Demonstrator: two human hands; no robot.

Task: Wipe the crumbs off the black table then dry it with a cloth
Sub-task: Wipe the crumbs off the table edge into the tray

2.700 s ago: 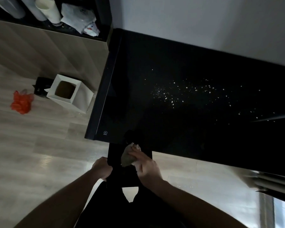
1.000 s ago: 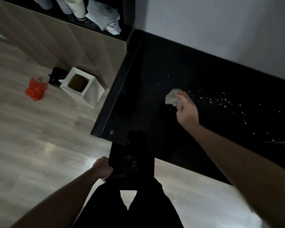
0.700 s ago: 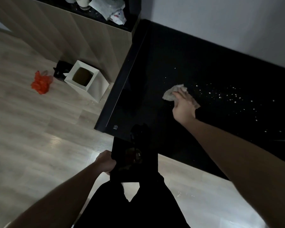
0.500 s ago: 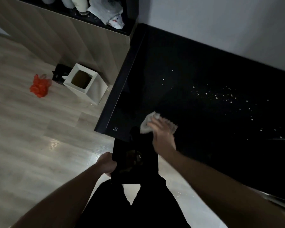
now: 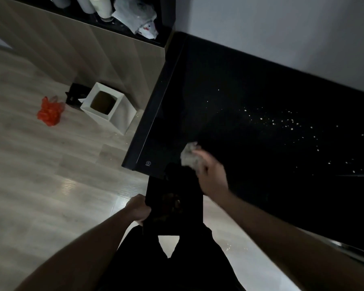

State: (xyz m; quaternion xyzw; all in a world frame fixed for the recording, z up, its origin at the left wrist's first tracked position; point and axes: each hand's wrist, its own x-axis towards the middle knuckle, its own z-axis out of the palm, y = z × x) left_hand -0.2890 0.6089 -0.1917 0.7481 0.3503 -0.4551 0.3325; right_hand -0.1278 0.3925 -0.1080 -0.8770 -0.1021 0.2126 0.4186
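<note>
home interior | wood-plank floor [image 5: 29, 164] — white bin [image 5: 107, 106] — black table [image 5: 261, 91]

A small white mark [image 5: 148, 163] stands on the near left corner of the black table [image 5: 250, 85]: a rounded outline holding what looks like the letters "CCC", with a line of smaller print beneath it that is too small to read. The white plastic bag [image 5: 138, 17] on the shelf carries red and blue print, unreadable.

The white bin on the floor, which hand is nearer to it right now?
Left. The left hand holds a black tray below the table edge, on the white bin's side; the right hand, gripping a cloth, is over the black table, farther away.
</note>
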